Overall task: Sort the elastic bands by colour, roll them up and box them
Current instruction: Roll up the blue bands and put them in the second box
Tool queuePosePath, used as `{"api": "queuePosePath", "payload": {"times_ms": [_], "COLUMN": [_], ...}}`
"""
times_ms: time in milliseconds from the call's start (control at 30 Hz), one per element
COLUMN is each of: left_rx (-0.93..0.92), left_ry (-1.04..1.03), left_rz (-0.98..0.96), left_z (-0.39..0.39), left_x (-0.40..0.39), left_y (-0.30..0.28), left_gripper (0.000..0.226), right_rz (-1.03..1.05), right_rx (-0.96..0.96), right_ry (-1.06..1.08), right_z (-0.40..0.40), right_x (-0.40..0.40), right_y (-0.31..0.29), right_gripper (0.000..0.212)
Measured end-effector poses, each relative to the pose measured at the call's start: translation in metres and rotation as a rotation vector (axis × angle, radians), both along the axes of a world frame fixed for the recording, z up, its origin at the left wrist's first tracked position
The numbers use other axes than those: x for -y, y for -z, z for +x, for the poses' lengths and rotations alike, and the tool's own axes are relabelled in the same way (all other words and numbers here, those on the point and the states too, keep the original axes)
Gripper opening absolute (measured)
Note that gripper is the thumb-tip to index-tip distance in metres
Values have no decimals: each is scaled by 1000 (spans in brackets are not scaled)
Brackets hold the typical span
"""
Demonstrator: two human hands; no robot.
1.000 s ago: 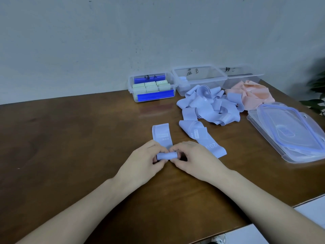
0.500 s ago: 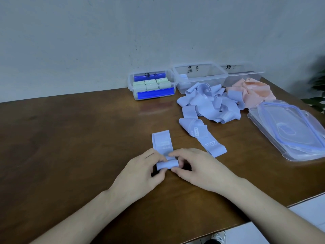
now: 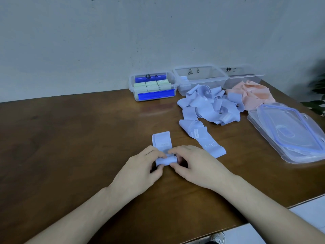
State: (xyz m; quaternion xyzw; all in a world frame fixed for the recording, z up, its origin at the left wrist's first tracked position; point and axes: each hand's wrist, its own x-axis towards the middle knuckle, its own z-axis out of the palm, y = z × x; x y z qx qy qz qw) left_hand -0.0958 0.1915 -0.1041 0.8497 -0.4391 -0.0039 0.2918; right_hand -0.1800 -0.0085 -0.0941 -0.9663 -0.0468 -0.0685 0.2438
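— Brown wood fills most of the view, doesn't it?

— Yes, a dark wooden table (image 3: pixel 73 147) set against a pale grey wall (image 3: pixel 105 41). Both hands meet near its middle, close to the front edge.

— What are they on?

— A lilac band (image 3: pixel 162 145), partly rolled. The rolled end (image 3: pixel 166 160) lies crosswise between the two hands, touching the tabletop. The left hand (image 3: pixel 140 168) curls round its left end, thumb under the near side, fingers over the top. The right hand (image 3: pixel 197 166) pinches the right end the same way, its forefinger reaching across the top of the roll toward the left fingers.

— And the unrolled part?

— It runs flat away from the fingers toward the wall, ending in a rounded fold with a small white label on it.

— Where are the other bands?

— A loose lilac pile (image 3: pixel 209 104) sits farther back and to the right, with one strand marked 20 trailing down just beside the right hand. A peach pile (image 3: pixel 251 95) touches it on the right side.

— Boxes?

— Three clear ones along the wall. The left box (image 3: pixel 153 88) holds green rolls (image 3: pixel 152 85) between blue clips. The middle box (image 3: pixel 200 78) has a handwritten B and a lilac roll or two in its left corner. The right box (image 3: pixel 246 76) stands behind the peach pile; I cannot tell its contents. Clear lids (image 3: pixel 288 131) with blue seals are stacked at the far right.
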Motion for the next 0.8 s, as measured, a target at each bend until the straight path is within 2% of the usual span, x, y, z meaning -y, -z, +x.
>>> {"api": "queuePosePath", "payload": {"times_ms": [67, 233, 533, 800], "left_rx": [-11, -12, 39, 122], "left_ry": [-16, -17, -14, 28], "left_rz": [-1, 11, -2, -4], "left_z": [2, 3, 8, 9], "left_x": [1, 2, -1, -1], "left_y": [0, -1, 1, -2], "left_gripper": [22, 23, 23, 22], "right_rz": [3, 16, 51, 43], "right_rx": [40, 72, 75, 98], "right_ry": [13, 8, 1, -26], "right_z": [1, 5, 11, 17], "right_x": [1, 2, 5, 7], "right_y": [0, 4, 7, 9], "right_gripper": [33, 19, 25, 17]}}
